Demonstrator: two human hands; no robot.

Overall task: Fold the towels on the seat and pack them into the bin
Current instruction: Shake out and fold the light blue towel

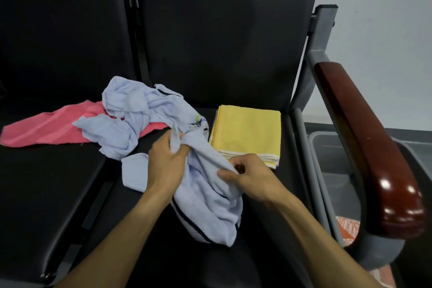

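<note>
Left hand (164,161) and right hand (247,176), fingers clamped on the crumpled light-blue towel (205,196); find two corners, then spread flat.

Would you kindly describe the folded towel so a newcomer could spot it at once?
Find the black seat beside the wooden armrest. On its cushion, near the armrest side, lies the yellow towel. Unlike the crumpled blue and pink towels nearby, it is a flat, squared stack.
</note>
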